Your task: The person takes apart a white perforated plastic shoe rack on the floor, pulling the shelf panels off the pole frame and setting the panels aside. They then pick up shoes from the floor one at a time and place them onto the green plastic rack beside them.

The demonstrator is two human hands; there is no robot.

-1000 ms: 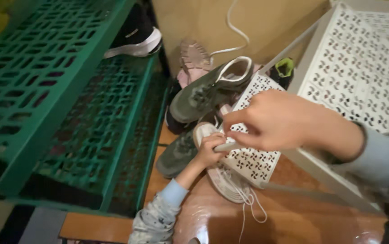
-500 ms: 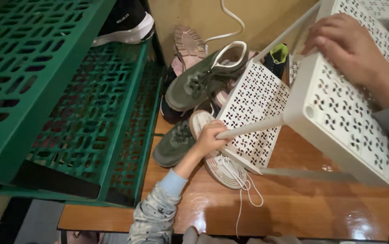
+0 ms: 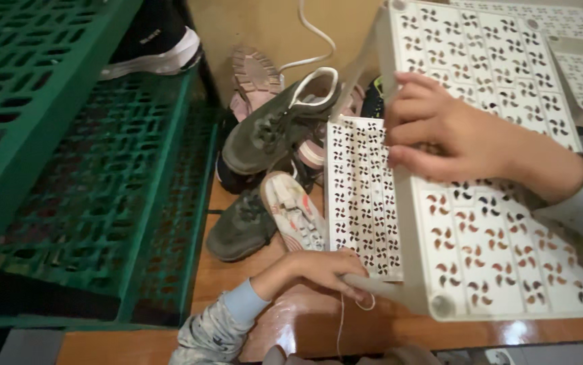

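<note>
Two hands [image 3: 440,135] [image 3: 318,270], two white shelf panels [image 3: 494,223] [image 3: 362,196], two grey shoes [image 3: 271,128] [image 3: 241,226], one green rack [image 3: 68,169].

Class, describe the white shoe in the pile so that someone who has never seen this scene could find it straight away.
Start at the green lattice rack on the left; a heap of shoes lies on the wooden floor between it and the white perforated shelf. The white shoe lies at the near edge of that heap, against the shelf. Its neighbours, the grey-green sneakers, are dark; it alone is pale all over.
</note>
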